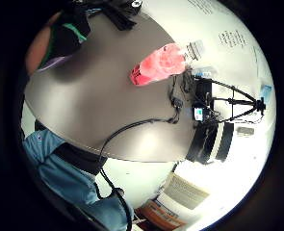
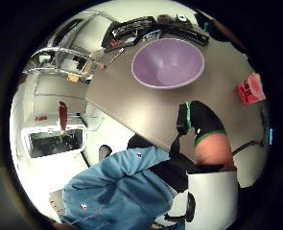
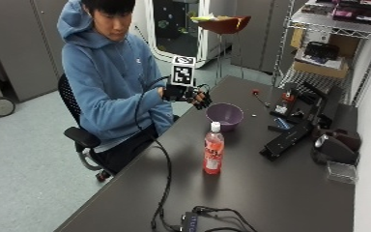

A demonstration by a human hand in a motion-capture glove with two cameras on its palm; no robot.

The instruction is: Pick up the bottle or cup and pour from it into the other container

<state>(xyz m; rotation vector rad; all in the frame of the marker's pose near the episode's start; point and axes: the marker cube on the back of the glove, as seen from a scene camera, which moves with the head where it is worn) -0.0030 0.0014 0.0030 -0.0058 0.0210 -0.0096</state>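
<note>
Hovering grip [image 3: 187,94], table edge [image 3: 140,159] beneath

The bottle's [image 3: 214,153] label print is too small to read; the gloved right hand's [image 3: 187,94] fingers blur together.

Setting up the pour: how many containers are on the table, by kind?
Bottles: 1, the pink bottle, standing upright with a white cap.
Bowls: 1, the purple bowl, beyond the bottle.
Total: 2 containers; the gloved right hand holds neither.
</note>
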